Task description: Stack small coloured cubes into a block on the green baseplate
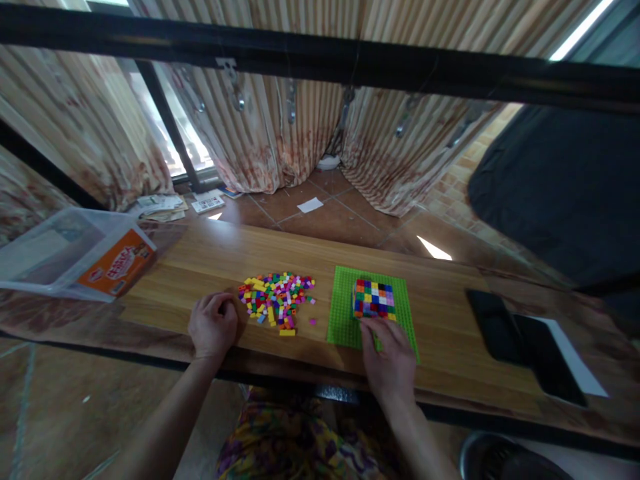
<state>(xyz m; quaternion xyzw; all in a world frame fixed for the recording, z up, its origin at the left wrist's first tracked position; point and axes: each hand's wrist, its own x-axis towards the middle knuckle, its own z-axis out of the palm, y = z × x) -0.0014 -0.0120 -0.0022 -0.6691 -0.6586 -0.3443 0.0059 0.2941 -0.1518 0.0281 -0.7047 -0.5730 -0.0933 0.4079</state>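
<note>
A small block built of multicoloured toy bricks (374, 298) stands on a green studded baseplate (341, 303). My right hand (390, 357) is at the near side of that block, its fingers bent and drawn together against the front edge. Whatever is between those fingertips is hidden. Left of the baseplate lies a loose pile of small toy bricks (280, 293) in many colours. My left hand (213, 325) rests on the table just left of the pile, curled with its fingers tucked in; the inside of the curl is dark and hidden.
The wooden table (445, 313) carries a clear plastic box (65, 247) with an orange label at the far left. Two dark flat devices (500, 327) and a white sheet (575, 357) lie at the right. A black bar (320, 57) crosses above, before striped curtains (300, 133).
</note>
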